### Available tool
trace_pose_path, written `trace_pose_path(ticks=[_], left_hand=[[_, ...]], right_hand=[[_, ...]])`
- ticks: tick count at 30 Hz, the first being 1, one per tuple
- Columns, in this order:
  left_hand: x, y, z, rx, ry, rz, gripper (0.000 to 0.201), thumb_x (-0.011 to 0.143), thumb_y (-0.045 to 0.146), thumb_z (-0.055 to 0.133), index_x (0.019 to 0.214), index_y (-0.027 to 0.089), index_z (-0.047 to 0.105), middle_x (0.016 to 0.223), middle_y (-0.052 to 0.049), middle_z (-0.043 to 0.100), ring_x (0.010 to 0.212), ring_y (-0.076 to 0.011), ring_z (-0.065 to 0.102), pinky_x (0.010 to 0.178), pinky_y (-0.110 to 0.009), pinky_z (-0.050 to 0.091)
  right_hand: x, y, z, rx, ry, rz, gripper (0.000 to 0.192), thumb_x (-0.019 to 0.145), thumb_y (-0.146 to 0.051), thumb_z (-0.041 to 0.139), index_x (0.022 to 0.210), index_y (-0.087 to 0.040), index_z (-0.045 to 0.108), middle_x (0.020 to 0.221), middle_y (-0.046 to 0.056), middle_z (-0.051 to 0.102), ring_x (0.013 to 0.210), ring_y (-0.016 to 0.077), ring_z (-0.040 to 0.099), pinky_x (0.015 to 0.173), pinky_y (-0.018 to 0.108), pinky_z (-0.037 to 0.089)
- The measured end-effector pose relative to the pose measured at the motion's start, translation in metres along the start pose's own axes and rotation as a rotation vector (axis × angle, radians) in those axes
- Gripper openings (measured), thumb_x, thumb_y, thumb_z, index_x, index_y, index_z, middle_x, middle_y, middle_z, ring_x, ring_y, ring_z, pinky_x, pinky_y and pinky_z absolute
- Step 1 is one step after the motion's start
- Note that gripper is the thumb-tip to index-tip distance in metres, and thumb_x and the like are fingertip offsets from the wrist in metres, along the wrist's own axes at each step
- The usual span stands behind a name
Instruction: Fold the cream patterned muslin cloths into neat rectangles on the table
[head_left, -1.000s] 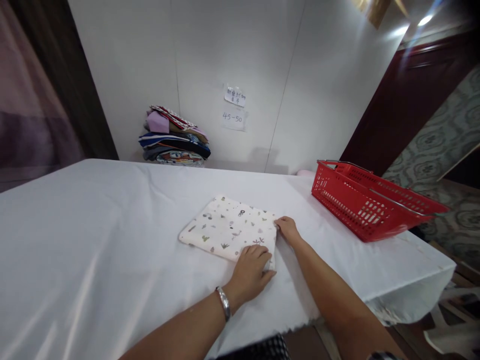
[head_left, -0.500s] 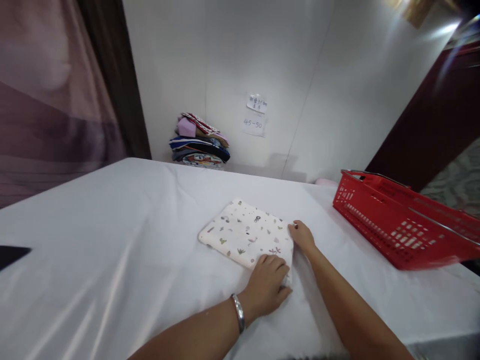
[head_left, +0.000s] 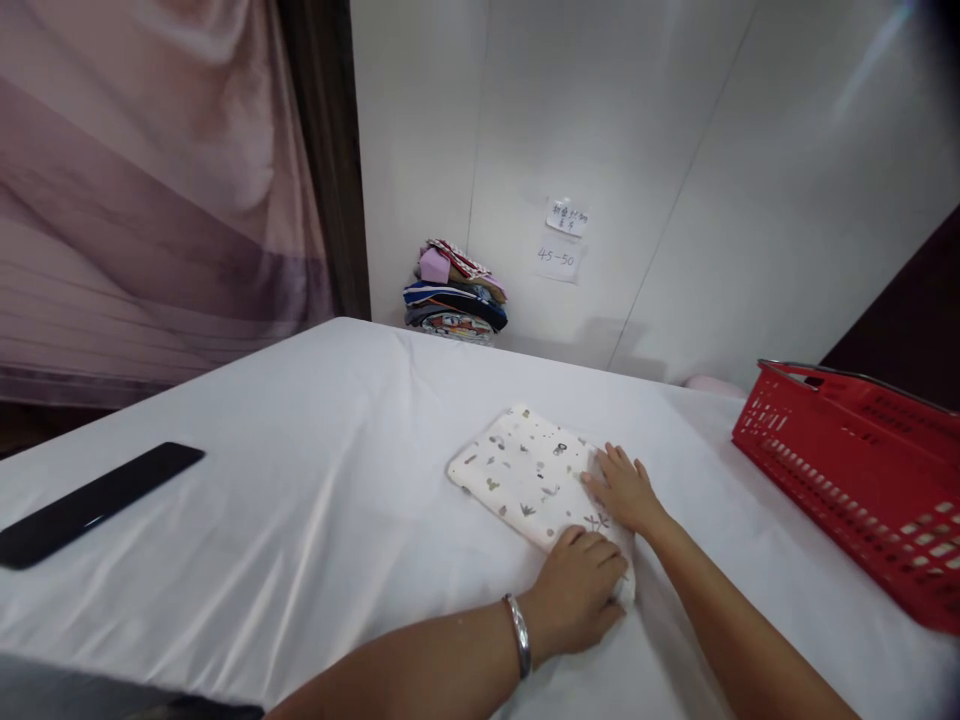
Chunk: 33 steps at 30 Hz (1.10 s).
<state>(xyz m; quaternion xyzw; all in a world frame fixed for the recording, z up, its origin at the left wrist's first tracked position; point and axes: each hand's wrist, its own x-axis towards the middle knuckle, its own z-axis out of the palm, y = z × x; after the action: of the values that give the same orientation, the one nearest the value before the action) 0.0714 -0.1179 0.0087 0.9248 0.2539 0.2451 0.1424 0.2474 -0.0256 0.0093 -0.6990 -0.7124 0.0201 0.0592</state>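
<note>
A folded white cloth [head_left: 517, 470] with small printed leaf and animal shapes lies flat on the white-covered table [head_left: 330, 440]. My left hand [head_left: 576, 590], with a silver bangle at its wrist, rests palm down over the cloth's near corner. Its fingers lie on top, slightly bent, and the thumb stands apart at the edge. On the right side of the cloth, my right hand [head_left: 626, 490] presses down with its fingers spread.
To the right stands a red plastic basket [head_left: 847, 450] with a metal handle. A flat black object [head_left: 97, 500] lies on the left. A stack of folded fabrics [head_left: 456, 295] sits at the far edge, by a wall with paper notes [head_left: 559, 255]. A pink curtain [head_left: 150, 200] hangs left.
My right hand has gone from gripping the cloth's right corner to lying spread on top of it. My left hand stays on the near corner. The view has swung left.
</note>
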Motion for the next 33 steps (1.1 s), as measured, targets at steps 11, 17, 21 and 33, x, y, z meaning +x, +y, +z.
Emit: trace_pose_path(ticks=[11,17,21,33], left_hand=[[0.0,-0.003,0.003,0.007,0.024,0.037,0.033,0.074,0.012,0.053,0.106,0.018,0.048,0.105,-0.005,0.058,0.102,-0.0197,0.049,0.092,-0.035,0.032],[-0.002,-0.003,-0.001,0.035,0.026,0.029,0.043,0.073,0.009,0.05,0.115,0.017,0.045,0.116,-0.006,0.056,0.113,-0.0213,0.044,0.101,-0.04,0.025],[-0.001,-0.006,-0.001,0.104,0.021,-0.001,0.036,0.079,0.011,0.047,0.114,0.017,0.047,0.116,-0.007,0.057,0.114,-0.022,0.043,0.105,-0.046,0.019],[-0.021,-0.084,-0.041,-0.042,0.218,-0.243,0.037,0.063,0.001,0.051,0.087,0.025,0.065,0.103,0.002,0.067,0.122,-0.0231,0.042,0.11,-0.053,0.006]], right_hand=[[0.017,-0.002,-0.007,-0.002,-0.043,-0.022,0.05,0.091,-0.043,0.031,0.132,-0.015,0.042,0.143,0.013,0.037,0.133,0.0264,0.029,0.103,0.044,0.024],[0.034,0.01,-0.007,0.001,-0.058,-0.045,0.048,0.092,-0.038,0.03,0.132,-0.014,0.043,0.125,0.014,0.055,0.113,0.0248,0.051,0.091,0.034,0.035],[0.043,0.016,-0.008,-0.028,-0.088,-0.021,0.044,0.093,-0.039,0.028,0.122,-0.017,0.053,0.116,0.012,0.058,0.108,0.0229,0.052,0.089,0.032,0.036],[0.0,0.019,-0.006,-0.007,-0.137,0.169,0.051,0.093,-0.04,0.019,0.097,-0.015,0.064,0.098,0.014,0.066,0.091,0.0237,0.061,0.075,0.033,0.042]])
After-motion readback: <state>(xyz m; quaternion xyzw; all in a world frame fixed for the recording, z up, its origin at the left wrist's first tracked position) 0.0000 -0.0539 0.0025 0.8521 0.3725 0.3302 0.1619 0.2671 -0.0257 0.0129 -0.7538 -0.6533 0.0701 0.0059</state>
